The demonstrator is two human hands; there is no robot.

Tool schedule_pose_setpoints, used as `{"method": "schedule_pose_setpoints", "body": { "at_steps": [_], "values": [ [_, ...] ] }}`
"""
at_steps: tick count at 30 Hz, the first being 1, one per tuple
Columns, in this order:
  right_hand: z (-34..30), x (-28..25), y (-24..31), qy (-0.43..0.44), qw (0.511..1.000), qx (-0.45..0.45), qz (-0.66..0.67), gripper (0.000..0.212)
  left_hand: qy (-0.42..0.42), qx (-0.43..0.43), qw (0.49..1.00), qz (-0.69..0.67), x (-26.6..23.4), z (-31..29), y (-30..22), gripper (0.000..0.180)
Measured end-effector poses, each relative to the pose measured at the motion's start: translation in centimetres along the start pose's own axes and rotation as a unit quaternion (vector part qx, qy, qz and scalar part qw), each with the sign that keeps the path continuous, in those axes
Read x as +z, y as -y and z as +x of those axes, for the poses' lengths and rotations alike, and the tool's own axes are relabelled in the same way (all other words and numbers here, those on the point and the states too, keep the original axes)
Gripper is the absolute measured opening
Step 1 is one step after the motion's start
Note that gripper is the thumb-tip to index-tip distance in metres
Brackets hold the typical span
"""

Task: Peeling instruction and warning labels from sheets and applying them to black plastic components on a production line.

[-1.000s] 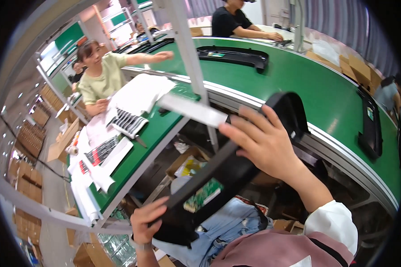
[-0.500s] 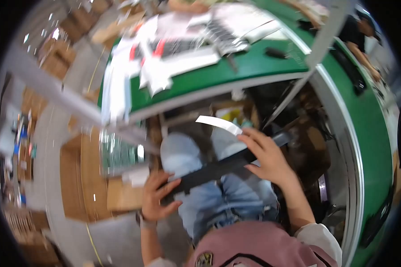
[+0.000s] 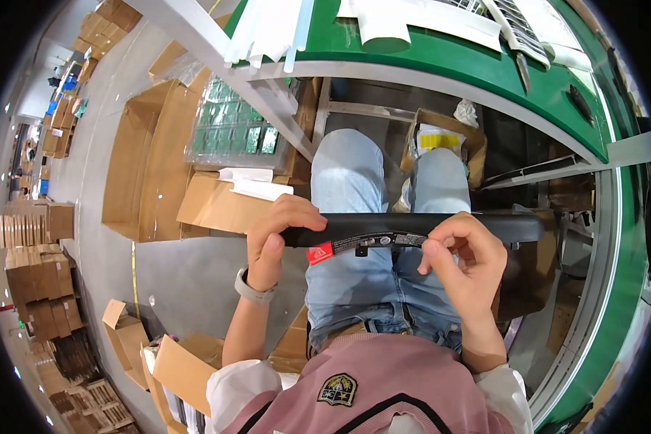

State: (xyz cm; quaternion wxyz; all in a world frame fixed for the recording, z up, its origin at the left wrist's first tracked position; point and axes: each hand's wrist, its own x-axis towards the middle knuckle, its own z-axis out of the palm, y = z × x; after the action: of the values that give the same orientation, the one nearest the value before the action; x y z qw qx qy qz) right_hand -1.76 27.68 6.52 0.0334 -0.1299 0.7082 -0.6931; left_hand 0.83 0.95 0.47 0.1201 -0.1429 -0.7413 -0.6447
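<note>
A seated person's left hand [image 3: 278, 231] grasps the near end of a long black housing [image 3: 427, 220], which lies level across the jeans [image 3: 349, 170], while the right hand [image 3: 474, 264] pinches one end of a curved label strip [image 3: 372, 240] between thumb and finger. The strip runs from that pinch back toward the left grip along the housing's lower edge, its red end just beside the left fingers; whether it is stuck down cannot be told. The housing looks stiff, fairly light and smooth enough to slide on cloth, so its ends seem the surest hold. The strip looks thin, limp and easily creased, best taken at its extreme tip. Beyond both grips stands a green bench [image 3: 441, 61]; an open carton [image 3: 148, 173] sits off the left hand's side.
</note>
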Motion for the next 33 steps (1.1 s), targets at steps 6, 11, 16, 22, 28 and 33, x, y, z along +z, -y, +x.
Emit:
{"method": "schedule_pose_setpoints", "body": {
  "at_steps": [6,11,16,22,28,33],
  "values": [
    [0.1,-0.1,-1.8,0.011,0.995,0.094,0.027,0.007,0.014,0.014,1.000,0.015,0.2,0.0,-0.3,0.027],
    [0.4,0.9,-1.8,0.010,0.989,0.144,-0.011,0.009,-0.023,-0.054,0.998,0.016,0.5,-0.4,-0.5,0.018],
    [0.1,1.6,-2.3,0.017,0.981,0.148,-0.128,0.012,-0.045,-0.063,0.995,0.059,0.7,-0.9,-0.5,0.018],
    [0.1,1.8,-3.0,0.015,0.980,0.111,-0.167,0.013,-0.049,-0.069,0.992,0.092,1.0,-1.0,-0.4,0.018],
    [0.1,1.9,-3.1,0.017,0.980,0.096,-0.172,0.014,-0.040,-0.064,0.990,0.115,1.1,-1.0,-0.4,0.021],
    [0.0,2.0,-3.0,0.021,0.979,0.103,-0.172,0.013,-0.030,-0.068,0.987,0.146,1.1,-1.0,-0.4,0.022]
  ]
}}
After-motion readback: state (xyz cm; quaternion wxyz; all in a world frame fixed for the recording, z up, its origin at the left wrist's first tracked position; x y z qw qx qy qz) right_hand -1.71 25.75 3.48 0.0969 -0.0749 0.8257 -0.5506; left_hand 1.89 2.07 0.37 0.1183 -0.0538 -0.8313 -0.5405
